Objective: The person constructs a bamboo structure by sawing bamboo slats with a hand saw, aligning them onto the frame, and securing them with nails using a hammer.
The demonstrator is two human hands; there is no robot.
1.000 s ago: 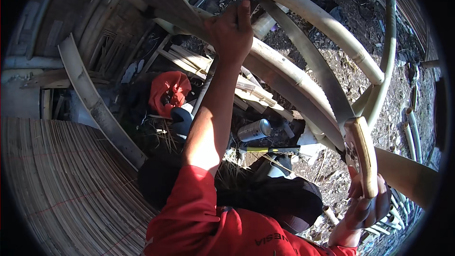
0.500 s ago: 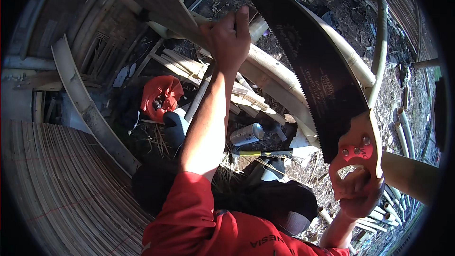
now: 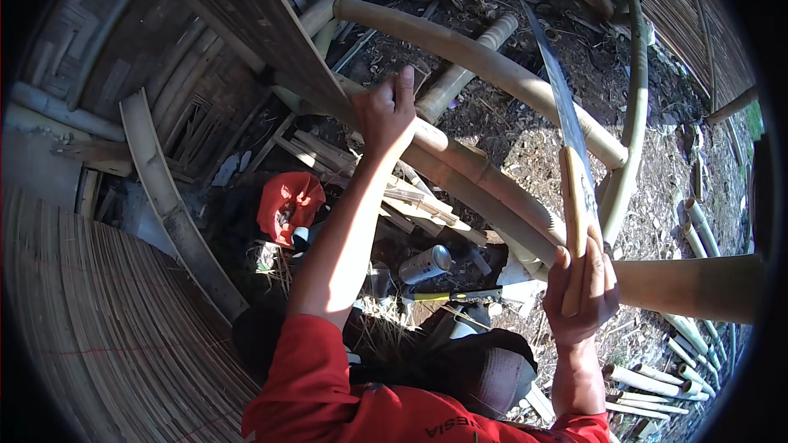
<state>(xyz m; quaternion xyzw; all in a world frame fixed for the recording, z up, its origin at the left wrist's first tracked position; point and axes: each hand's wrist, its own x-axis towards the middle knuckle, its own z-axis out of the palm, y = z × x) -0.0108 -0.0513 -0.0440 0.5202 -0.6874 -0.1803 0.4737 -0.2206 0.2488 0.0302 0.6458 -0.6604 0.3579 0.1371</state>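
Observation:
A handsaw with a wooden handle (image 3: 572, 221) is gripped in my right hand (image 3: 584, 291), its fingers wrapped round the handle. Its blade (image 3: 556, 86) points up and away and is seen nearly edge-on. My left hand (image 3: 384, 117) is closed with the thumb raised, at the upper left end of a bamboo pole (image 3: 484, 176). It seems to grip that pole, though the curled fingers are partly hidden. The saw blade is apart from this pole, crossing in view over another bamboo pole (image 3: 492, 70) farther off.
A wide plank (image 3: 271, 25) slants beside my left hand. A red plastic bag (image 3: 289, 207), a can (image 3: 425, 264) and a yellow-and-black handled tool (image 3: 455, 295) lie below. Bamboo slats (image 3: 107, 303) spread at left; cut bamboo pieces (image 3: 648, 381) lie at lower right.
The saw has turned from showing its broad side to nearly edge-on, and my right hand has shifted left and slightly up. My left hand still stays at the pole; the whole view has shifted.

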